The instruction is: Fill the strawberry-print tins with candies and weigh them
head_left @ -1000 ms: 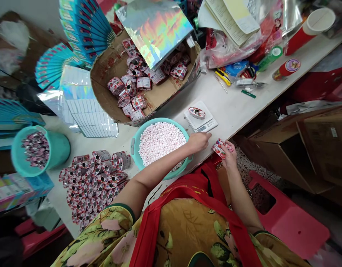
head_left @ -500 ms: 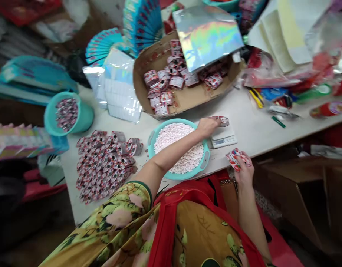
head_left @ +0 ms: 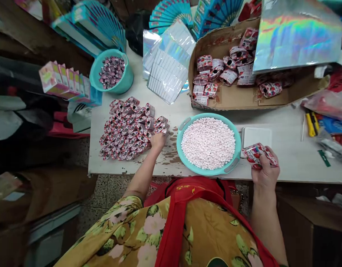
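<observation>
My left hand (head_left: 158, 141) is at the right edge of a pile of packets (head_left: 123, 129), its fingers closed on a filled, strawberry-printed packet (head_left: 163, 128). The packets in that pile stand close together with dark openings showing upward. Over the front edge of the table, my right hand (head_left: 267, 168) grips flat strawberry-printed packets (head_left: 254, 154) between thumb and fingers. Between my hands stands a turquoise basin (head_left: 180, 142) full of small whitish candies (head_left: 208, 142). A white scale (head_left: 257, 135) sits just behind my right hand, which partly covers it.
Behind the basin lies a cardboard tray (head_left: 229, 104) of packets, partly under a silvery sheet (head_left: 296, 40). A turquoise bucket (head_left: 129, 79) of small dark wrapped pieces stands back left. Holographic sheets (head_left: 168, 70) lie beside it. A yellow cutter (head_left: 311, 124) is at right.
My left hand has moved from the scale across the basin to the pile at left, and the packet is gone from the scale. The view has swung left. My right hand still holds its packets.
</observation>
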`<state>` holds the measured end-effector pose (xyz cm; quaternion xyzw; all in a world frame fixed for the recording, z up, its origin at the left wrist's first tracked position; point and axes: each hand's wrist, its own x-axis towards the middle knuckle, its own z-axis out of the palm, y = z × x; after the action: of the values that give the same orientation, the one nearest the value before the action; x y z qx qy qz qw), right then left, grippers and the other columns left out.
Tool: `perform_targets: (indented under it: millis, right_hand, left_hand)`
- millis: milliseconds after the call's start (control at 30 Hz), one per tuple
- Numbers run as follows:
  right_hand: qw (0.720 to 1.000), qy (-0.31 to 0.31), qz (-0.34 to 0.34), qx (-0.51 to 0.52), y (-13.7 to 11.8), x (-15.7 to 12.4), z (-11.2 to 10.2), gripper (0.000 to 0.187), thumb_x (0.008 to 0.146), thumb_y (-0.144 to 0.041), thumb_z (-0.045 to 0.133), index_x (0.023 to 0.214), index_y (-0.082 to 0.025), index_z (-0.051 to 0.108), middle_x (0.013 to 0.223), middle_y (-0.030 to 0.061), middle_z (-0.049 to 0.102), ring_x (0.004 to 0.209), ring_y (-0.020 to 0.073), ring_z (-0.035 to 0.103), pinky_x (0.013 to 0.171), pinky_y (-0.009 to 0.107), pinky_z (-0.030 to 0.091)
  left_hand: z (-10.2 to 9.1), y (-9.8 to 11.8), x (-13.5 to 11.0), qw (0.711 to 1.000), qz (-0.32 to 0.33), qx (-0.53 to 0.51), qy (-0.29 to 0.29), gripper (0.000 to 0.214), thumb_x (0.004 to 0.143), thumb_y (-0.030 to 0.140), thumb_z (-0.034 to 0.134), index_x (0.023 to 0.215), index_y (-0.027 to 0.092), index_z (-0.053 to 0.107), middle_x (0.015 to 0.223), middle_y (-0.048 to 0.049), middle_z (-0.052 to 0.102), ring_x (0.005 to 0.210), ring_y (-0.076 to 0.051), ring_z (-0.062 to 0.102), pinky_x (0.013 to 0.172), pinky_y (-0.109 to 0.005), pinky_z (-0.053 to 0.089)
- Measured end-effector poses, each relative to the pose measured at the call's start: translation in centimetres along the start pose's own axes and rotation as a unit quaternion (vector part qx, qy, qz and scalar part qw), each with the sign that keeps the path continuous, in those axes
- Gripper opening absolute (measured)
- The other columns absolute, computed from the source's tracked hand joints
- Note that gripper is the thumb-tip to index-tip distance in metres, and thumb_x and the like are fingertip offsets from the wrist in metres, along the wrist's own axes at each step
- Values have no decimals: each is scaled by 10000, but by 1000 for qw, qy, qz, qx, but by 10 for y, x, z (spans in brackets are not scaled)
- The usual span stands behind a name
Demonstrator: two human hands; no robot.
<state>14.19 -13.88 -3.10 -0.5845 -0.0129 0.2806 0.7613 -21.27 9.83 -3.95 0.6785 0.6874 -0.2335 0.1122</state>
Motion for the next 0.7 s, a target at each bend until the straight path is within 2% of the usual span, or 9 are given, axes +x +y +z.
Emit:
perform_targets:
  millis: [67,167,233,300,367,433,500,600,700]
  right_hand:
    - [999,-33,18,-33,2,-4,14,583,535,-272,906,1071,-175,700,1008,44,742,870,172,718,791,341,621]
    - [993,-71,46,-82,9,-10,29,562,513,-269,911,1028,-173,708,978,43,746,856,182,714,807,356,609]
    - [988,-91,59,-111,14,-14,37,554,510,-275,916,1016,-176,713,969,43,746,841,179,707,818,349,597]
    - [983,-104,71,-135,19,-18,42,559,512,-289,920,1019,-180,712,962,43,749,829,182,705,816,348,592]
    - [979,-112,87,-148,23,-21,45,571,523,-316,923,1036,-186,709,962,42,754,827,191,708,803,351,594]
    - [976,-118,97,-153,25,-23,44,583,536,-346,925,1053,-190,706,985,44,758,844,197,715,800,347,596]
    - [975,-121,98,-157,26,-24,40,597,530,-371,934,1052,-190,706,1003,47,761,853,195,719,798,335,598]
    - [972,-122,112,-165,26,-24,34,618,511,-403,946,1037,-186,706,985,51,763,807,191,715,731,322,605]
    - [969,-114,116,-185,22,-27,32,621,490,-425,948,1008,-175,712,942,53,763,764,187,701,674,316,601]
  left_hand:
    - [15,-1,-2,999,-23,-23,6,390,979,270,417,1240,134,673,1136,-228,715,1069,-320,687,837,-355,476]
    - [20,15,-13,991,-19,-96,93,400,1021,381,388,1260,168,628,1033,-183,732,970,-288,695,820,-337,463]
    - [21,43,-21,976,66,-158,133,397,1048,370,329,1202,184,644,1029,-160,727,963,-260,680,840,-326,454]
    - [26,82,-29,952,201,-197,120,352,1044,304,353,1152,177,664,1138,-164,704,1062,-254,650,913,-332,441]
    - [34,123,-39,927,294,-207,102,291,1005,304,481,1198,169,652,1302,-175,638,1208,-274,586,1014,-358,410]
    - [42,156,-50,924,304,-210,102,365,985,397,531,1251,163,623,1352,-179,594,1261,-293,547,1056,-392,395]
    - [47,176,-61,928,292,-211,93,429,982,498,508,1225,164,628,1285,-169,615,1213,-299,570,1024,-409,420]
    - [50,186,-73,925,293,-230,70,404,978,518,504,1127,177,663,1175,-142,661,1106,-283,618,931,-380,460]
    - [51,183,-74,903,287,-314,55,233,961,392,561,998,199,685,1081,-96,699,1038,-235,643,880,-316,461]
